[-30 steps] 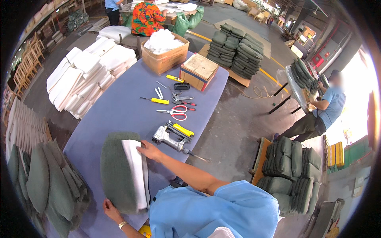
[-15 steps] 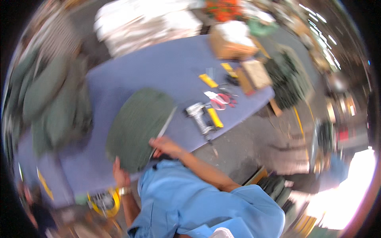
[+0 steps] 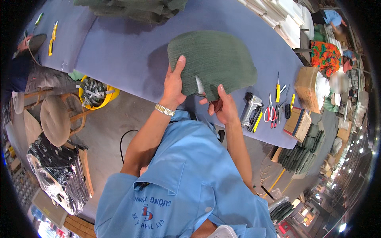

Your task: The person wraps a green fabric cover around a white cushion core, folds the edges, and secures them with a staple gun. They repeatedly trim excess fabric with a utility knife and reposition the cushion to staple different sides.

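The green fabric piece [image 3: 216,59] was found held over the tabletop [image 3: 119,51], in front of the person, with a shadow on the blue surface to its left. Its long axis ran from left to right, dipping slightly toward the right, where a broad rounded end pointed. The ribbed face was turned up; a white strip [image 3: 199,85] showed at the edge nearest the person.

The left hand [image 3: 174,85] gripped the near left edge, thumb on the upper face, remaining fingers largely hidden beneath. The right hand [image 3: 224,105] pinched the near edge by the white strip, thumb on the fabric, fingers curled.

To the right lay a silver and black pneumatic tool [image 3: 251,109] and red-handled scissors [image 3: 270,113]. More green pieces [image 3: 135,8] were piled beyond, at the upper border.

The blue shirt [image 3: 178,158] bore dark blue lettering around a red-and-blue emblem [image 3: 147,213], inverted in this view.
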`<state>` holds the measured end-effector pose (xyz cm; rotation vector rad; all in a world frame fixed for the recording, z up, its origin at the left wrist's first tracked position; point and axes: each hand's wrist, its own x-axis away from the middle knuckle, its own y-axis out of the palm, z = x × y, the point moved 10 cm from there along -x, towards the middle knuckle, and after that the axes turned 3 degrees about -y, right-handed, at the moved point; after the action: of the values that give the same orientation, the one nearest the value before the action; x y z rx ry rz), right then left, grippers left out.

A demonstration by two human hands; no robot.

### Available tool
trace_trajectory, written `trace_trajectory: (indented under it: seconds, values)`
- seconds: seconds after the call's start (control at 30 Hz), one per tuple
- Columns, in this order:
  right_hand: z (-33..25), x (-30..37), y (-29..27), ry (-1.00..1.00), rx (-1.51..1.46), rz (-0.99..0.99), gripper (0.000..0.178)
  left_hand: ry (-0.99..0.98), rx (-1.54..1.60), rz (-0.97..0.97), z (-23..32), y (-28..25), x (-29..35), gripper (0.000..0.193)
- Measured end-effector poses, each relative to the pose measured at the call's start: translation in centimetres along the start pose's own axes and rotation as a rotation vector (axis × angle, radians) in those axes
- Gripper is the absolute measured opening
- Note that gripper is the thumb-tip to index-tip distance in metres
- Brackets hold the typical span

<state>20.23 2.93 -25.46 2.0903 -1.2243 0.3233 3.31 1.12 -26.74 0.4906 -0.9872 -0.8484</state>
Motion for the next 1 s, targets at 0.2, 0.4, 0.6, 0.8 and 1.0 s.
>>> trace_trajectory:
  seconds: [0.2, 0.4, 0.6, 0.8, 1.0]
  values:
    - [-4.4, 1.3, -0.6, -0.207, 0.537, 0.218, 0.054, -0.205, 0.183, 0.017, -4.0, 0.3, -1.0, 0.062]
    - [-13.3, 1.0, 0.5, -0.400, 1.300, 0.355, 0.061, -0.481, 0.277, 0.059, -8.2, 3.0, 2.1, 0.069]
    - [-12.0, -5.6, 4.0, -0.381, 1.484, 0.179, 0.062, -0.312, -0.012, 0.126, -7.6, -3.8, -1.2, 0.074]
    - [-12.8, -7.9, 5.8, -0.318, 1.391, 0.166, 0.058, 0.641, -1.309, -0.095, 3.3, -0.5, 2.8, 0.068]
    - [-12.7, -6.2, 7.0, -0.363, 1.283, 0.099, 0.038, 0.829, -1.411, -0.143, 3.0, 3.2, 2.9, 0.060]
